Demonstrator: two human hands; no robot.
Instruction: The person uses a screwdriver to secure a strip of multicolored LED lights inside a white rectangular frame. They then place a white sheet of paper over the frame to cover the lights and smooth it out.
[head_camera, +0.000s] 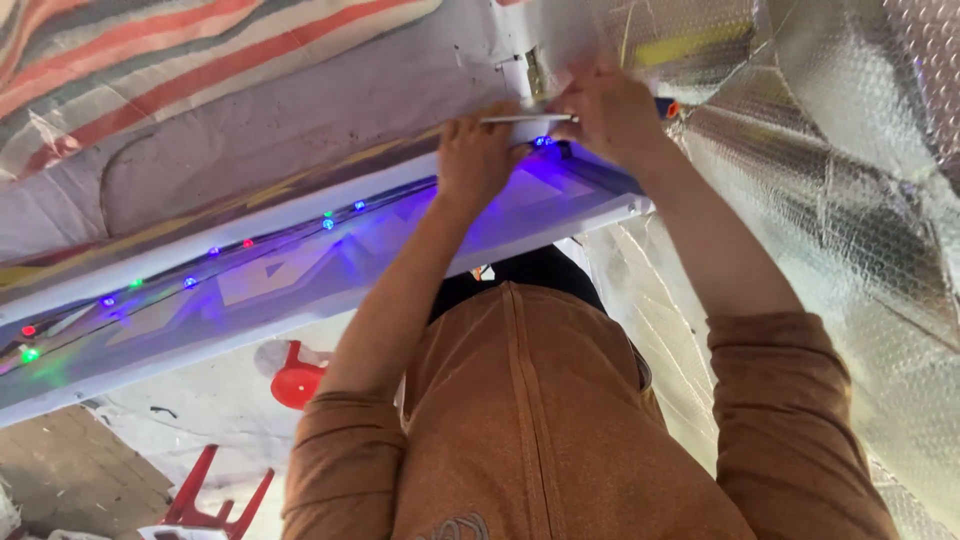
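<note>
Overhead, both hands (478, 155) (610, 115) crowd a screwdriver (530, 118) against the lit panel's edge (560, 160).

A long white-framed sign panel (300, 290) runs diagonally across the view, glowing blue-purple, edged with coloured lights.

Daylight, fairly bright, soft shadows. Silver foil sheeting (840, 200) at right throws patchy glare. String of small coloured lights (330, 222) casts blue-violet glow on white board (300, 290) (strongest under the hands). Slight blur at hands; lower left corner dim.
</note>
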